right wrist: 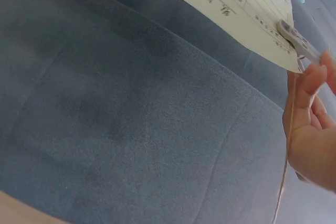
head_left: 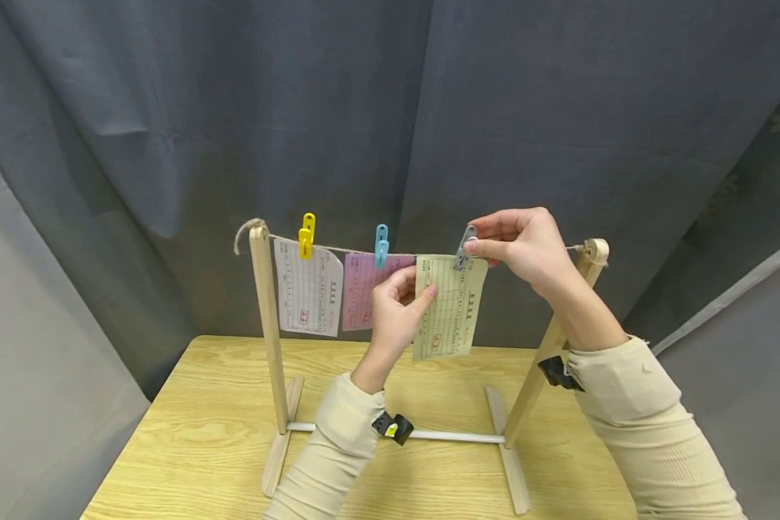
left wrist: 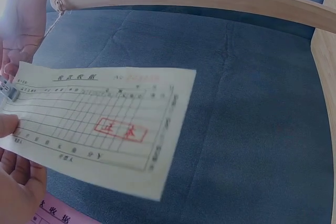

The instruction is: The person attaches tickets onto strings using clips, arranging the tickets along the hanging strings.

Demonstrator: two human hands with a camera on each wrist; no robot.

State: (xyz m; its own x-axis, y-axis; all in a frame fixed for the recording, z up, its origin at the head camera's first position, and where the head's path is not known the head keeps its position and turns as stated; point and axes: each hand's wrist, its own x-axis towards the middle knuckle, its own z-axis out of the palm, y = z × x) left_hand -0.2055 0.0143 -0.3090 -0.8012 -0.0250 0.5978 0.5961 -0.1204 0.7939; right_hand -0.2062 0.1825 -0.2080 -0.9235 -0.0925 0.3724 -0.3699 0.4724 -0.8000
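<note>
A small wooden rack (head_left: 268,318) stands on the table with a twine line (head_left: 351,250) strung between its posts. A white slip (head_left: 308,294) hangs under a yellow peg (head_left: 306,235), and a pink slip (head_left: 362,299) under a blue peg (head_left: 381,245). My left hand (head_left: 398,312) pinches the left edge of a pale green slip (head_left: 450,307) (left wrist: 100,124) held up at the line. My right hand (head_left: 523,242) pinches a grey peg (head_left: 465,248) (right wrist: 298,41) at the slip's top right corner, on the twine (right wrist: 287,145).
The rack's right post (head_left: 552,339) leans behind my right forearm. A white crossbar (head_left: 455,435) joins the rack's feet on the light wooden table (head_left: 188,433). Dark grey curtain (head_left: 364,108) hangs behind everything.
</note>
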